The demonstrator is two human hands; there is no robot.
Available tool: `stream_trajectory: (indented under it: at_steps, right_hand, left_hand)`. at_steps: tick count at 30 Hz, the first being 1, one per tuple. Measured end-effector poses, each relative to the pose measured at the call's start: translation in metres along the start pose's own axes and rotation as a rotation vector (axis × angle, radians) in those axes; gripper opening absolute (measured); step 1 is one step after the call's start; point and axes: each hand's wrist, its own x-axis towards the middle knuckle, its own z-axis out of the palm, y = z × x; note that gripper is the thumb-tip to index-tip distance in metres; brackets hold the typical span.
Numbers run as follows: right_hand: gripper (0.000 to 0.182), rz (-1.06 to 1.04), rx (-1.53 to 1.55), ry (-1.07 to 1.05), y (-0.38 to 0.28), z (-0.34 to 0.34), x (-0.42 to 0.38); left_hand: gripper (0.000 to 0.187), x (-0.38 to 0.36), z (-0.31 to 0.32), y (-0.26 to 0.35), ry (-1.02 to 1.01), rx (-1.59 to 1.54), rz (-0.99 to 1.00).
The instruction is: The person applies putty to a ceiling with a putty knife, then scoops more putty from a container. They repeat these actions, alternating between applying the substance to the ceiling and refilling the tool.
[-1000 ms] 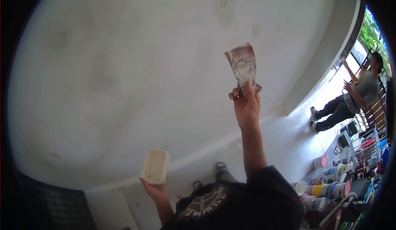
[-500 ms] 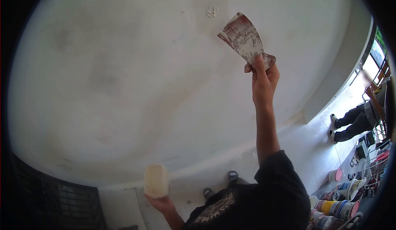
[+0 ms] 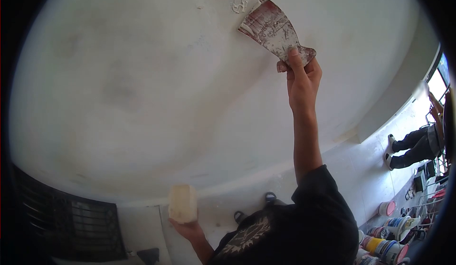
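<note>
Right hand clenched on scraper, blade edge just beside putty blob; steep tilt risks gouging wall. Left hand gripping tub, could tip.

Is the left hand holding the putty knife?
No, the left hand holds a pale tub; the right hand grips the putty knife.

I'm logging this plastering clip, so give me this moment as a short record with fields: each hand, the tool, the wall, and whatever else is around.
right hand: right hand raised, fingers gripping the putty knife by its handle
putty knife: blade smeared white, its edge beside a filler patch on the wall
left hand: left hand low, holding a cream tub
surroundings: another person at the right edge; paint cans on the floor; dark grille lower left
</note>
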Motion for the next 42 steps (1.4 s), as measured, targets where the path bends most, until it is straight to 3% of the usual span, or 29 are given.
stream_trajectory:
  at_steps: [5,7,26,28,32,34,42]
  right_hand:
    - [0.03,0.005,0.014,-0.005,0.001,0.004,0.007]
    - [0.02,0.031,0.026,-0.037,0.002,0.0,0.008]
    - [0.02,0.021,0.046,-0.056,-0.002,0.012,0.012]
    - [0.029,-0.015,0.038,-0.031,-0.004,0.018,0.012]
    - [0.029,-0.025,0.046,-0.034,-0.002,0.021,0.013]
    - [0.019,-0.002,0.049,-0.063,-0.001,0.018,0.013]
    - [0.022,-0.004,0.052,-0.033,-0.008,0.028,0.012]
  left_hand:
    - [0.061,-0.002,0.01,0.004,0.025,0.021,0.02]
    - [0.061,-0.002,0.01,0.003,0.005,0.035,0.044]
    - [0.063,-0.002,0.019,0.012,0.035,0.023,0.032]
    - [0.063,0.0,0.016,0.013,0.029,0.022,0.029]
    - [0.061,-0.001,0.016,0.016,0.003,-0.012,0.048]
    - [0.061,-0.002,0.018,0.017,0.054,-0.001,0.041]
    - [0.061,0.0,0.012,0.019,0.026,-0.018,0.054]
